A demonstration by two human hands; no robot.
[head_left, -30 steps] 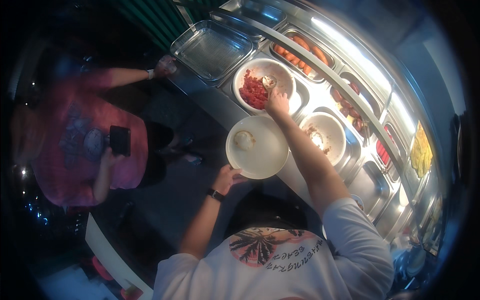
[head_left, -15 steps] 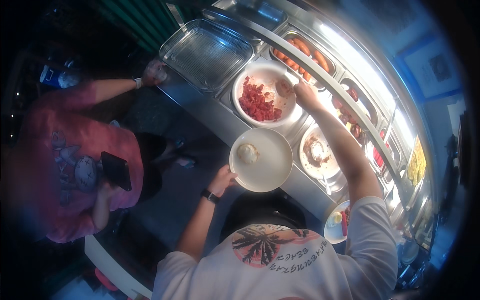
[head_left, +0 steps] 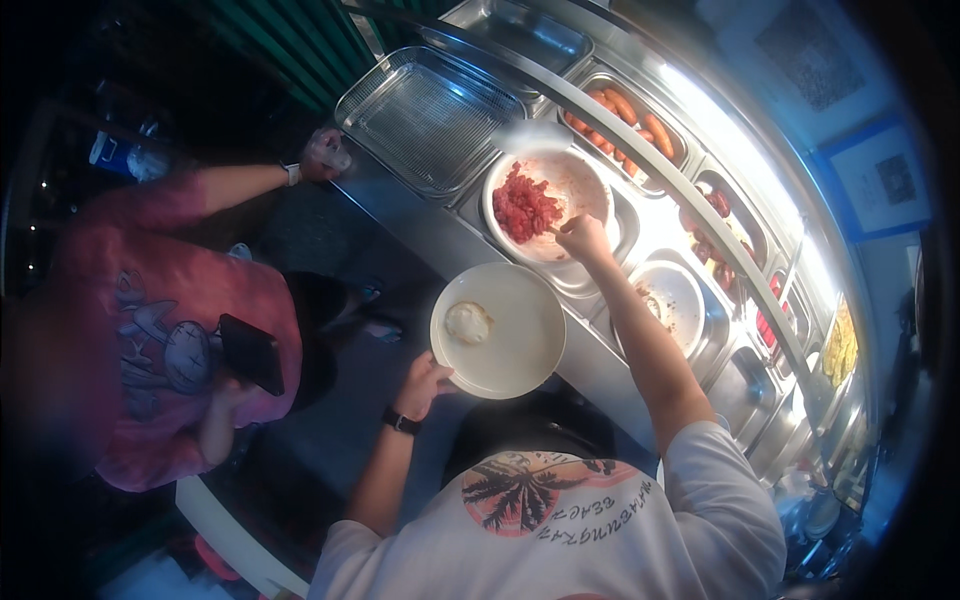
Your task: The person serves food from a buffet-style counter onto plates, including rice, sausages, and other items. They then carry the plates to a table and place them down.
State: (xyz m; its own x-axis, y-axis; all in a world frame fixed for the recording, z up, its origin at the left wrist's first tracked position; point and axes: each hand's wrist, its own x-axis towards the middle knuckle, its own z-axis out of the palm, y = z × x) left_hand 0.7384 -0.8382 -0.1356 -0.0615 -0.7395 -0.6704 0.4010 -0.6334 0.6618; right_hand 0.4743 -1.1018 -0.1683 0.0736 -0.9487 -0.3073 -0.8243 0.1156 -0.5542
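My left hand (head_left: 420, 385) grips the lower-left rim of a round pale plate (head_left: 525, 340), its thumb on the edge. On the plate's left part lies a fried egg (head_left: 468, 322). My right hand (head_left: 584, 240) is closed at the near right side of a white bowl (head_left: 578, 180). It holds the handle of what looks like a serving spoon (head_left: 555, 231), whose head is hidden or too blurred to tell. Chopped red food (head_left: 524, 204), perhaps meat, is heaped in the bowl's left half.
A wire basket (head_left: 430, 115) and a tray of sausages (head_left: 655, 135) sit beyond the bowl. A second white bowl (head_left: 682, 292) stands to the right. A curved rail (head_left: 640, 150) crosses above the counter. At left, a person in a pink shirt (head_left: 215, 275) holds a dark device (head_left: 252, 352).
My right hand has moved from the bowl's far right rim to its near side, bringing the spoon to the red food. The red food is heaped further left. The plate has shifted slightly left.
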